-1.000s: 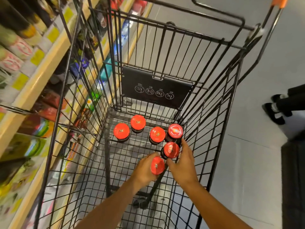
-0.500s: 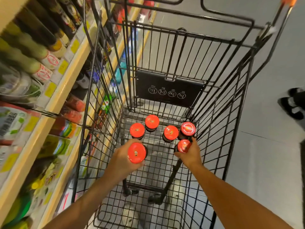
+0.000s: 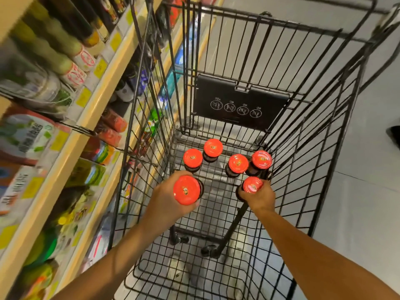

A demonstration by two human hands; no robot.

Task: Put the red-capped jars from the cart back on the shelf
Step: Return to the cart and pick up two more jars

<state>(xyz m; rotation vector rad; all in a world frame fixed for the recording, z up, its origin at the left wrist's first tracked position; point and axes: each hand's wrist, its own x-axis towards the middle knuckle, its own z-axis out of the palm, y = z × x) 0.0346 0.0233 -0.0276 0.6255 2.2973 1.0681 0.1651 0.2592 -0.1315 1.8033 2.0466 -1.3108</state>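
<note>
While both hands are down inside the cart (image 3: 320, 131), each one already has a jar. From the head camera, the left hand (image 3: 167, 203) has its fingers curled round a red-capped jar (image 3: 186, 190) and holds it up, cap toward the camera, so it stands nearly straight up and down. The right hand (image 3: 258, 197) wraps round a second jar (image 3: 252, 184) near the cart's right wall; whether this one has left the floor cannot be told. Four more jars (image 3: 213, 147) stand upright on the cart floor just past the hands, toward the far end.

The shelf (image 3: 71, 137) runs along the left side, so the left hand is the nearer one. Between the jar and the shelf stands the cart's left wire wall. The jar likely must go up over that wall's top rim before it can go sideways. The shelf is packed with other bottles and packets, too blurry to name.
</note>
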